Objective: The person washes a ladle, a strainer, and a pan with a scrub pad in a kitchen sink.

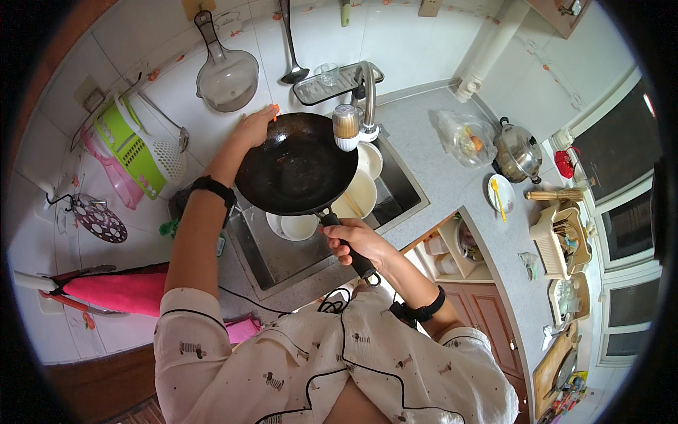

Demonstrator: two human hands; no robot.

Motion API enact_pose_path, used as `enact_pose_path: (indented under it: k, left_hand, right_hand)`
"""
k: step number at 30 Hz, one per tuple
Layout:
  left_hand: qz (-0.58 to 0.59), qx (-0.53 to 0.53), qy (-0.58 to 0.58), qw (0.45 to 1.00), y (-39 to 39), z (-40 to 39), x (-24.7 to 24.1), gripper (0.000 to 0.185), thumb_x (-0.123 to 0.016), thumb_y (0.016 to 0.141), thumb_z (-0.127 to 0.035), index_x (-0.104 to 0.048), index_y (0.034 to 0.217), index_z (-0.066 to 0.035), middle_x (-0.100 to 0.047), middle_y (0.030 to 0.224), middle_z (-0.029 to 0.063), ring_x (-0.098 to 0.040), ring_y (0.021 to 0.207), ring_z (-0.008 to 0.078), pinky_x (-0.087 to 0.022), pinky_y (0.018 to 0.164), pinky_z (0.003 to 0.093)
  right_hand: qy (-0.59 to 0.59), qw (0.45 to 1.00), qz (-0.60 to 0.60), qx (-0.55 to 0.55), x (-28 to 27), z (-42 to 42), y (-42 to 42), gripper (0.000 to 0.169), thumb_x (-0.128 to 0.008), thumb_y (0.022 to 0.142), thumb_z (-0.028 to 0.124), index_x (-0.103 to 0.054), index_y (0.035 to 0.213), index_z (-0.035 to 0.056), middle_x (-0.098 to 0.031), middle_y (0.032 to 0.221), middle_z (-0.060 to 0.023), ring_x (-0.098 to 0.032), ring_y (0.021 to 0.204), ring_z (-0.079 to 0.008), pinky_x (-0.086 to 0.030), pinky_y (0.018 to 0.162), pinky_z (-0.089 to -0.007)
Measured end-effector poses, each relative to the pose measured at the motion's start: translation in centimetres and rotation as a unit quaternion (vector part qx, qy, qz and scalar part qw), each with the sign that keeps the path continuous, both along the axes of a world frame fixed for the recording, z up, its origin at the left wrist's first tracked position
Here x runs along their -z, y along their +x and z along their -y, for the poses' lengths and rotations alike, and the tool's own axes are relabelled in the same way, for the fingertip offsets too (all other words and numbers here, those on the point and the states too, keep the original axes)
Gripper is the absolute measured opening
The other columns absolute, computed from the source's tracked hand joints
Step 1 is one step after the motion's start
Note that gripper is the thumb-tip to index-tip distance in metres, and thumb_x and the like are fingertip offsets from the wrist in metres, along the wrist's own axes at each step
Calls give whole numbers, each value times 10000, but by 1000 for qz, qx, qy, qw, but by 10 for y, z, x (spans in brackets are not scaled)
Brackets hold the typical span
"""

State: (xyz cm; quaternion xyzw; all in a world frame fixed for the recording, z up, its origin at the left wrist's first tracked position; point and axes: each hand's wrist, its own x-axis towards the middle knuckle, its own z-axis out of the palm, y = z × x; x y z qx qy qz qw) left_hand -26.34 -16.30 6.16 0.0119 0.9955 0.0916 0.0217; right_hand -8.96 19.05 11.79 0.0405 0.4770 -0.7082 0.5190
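My right hand [352, 241] is closed around the black handle [363, 262] of a dark wok [299, 164], which is over the sink [312, 265]. At the wok's far left rim is my left hand [254, 127], with a small orange thing [276, 111] at its fingertips; whether it grips this is unclear. The faucet [369, 95], with a filter [346, 126] attached, reaches to the wok's right edge. Below and beside the wok, pale bowls [299, 227] are in the sink, one [360, 193] with chopsticks in it.
A ladle [294, 71] and a clear scoop [228, 79] hang on the tiled wall. Green and pink graters or strainers [130, 148] hang at left. On the right counter are a bag of fruit [469, 140], a lidded pot [516, 153] and a small plate [500, 196] with a yellow spoon.
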Motion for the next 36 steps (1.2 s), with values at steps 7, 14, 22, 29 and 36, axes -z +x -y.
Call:
enact_pose_path:
  k: [7,14,22,29,36]
  left_hand:
    - [-43,7,41,998,14,-19,-20,728,-498,794,78,-304,1470,-112,-301,1527,140,-311,1397,300,-269,1134,473]
    - [-249,32,195,948,79,-25,-27,583,-402,768,122,-478,1333,-1,-477,1367,224,-448,1280,358,-346,1083,378]
    - [-208,-239,388,865,246,-86,-12,137,-588,871,-131,-594,797,-16,-576,738,49,-570,673,176,-482,650,314]
    - [179,-313,730,580,309,-195,-9,429,-586,911,-449,-581,708,-72,-575,659,18,-579,561,126,-480,500,271]
    - [251,-380,786,419,324,-210,26,214,-651,880,-285,-632,774,-99,-535,511,-7,-461,337,119,-370,294,289]
  right_hand:
    - [-4,1000,-1,-11,0,-3,-1,193,-545,930,112,-523,1066,-22,-468,722,12,-412,498,-34,-342,391,-191]
    - [5,1000,-22,-14,3,-6,5,201,-549,928,121,-520,1062,-26,-462,717,15,-411,503,-34,-343,394,-189]
    - [12,1000,-13,-5,19,-10,23,138,-581,916,123,-560,923,-14,-489,701,0,-426,498,-42,-355,392,-205]
    - [44,999,-26,11,40,11,68,178,-607,864,128,-515,816,-17,-516,632,-44,-473,474,-100,-418,416,-242]
    - [15,1000,-20,-1,80,22,108,161,-516,846,68,-574,754,-51,-575,665,-101,-554,552,-180,-453,463,-343]
